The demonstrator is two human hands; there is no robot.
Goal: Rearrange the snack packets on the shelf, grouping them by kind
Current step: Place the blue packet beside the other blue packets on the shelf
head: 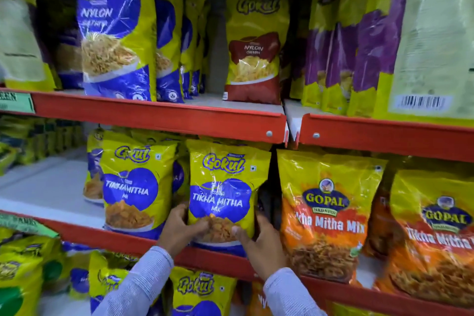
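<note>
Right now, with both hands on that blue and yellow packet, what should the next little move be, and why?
Probably slide the held packet leftwards against its twin. Both hands grip its lower edge, the twin matches it, and orange packets stand on its right.

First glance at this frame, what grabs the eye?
Both hands, the left hand and right hand, grip a yellow-and-blue Gokul Tikha Mitha Mix packet at the middle shelf's front. Orange Gopal packets stand just right of it, and a lone maroon Nylon packet stands on the shelf above.
</note>
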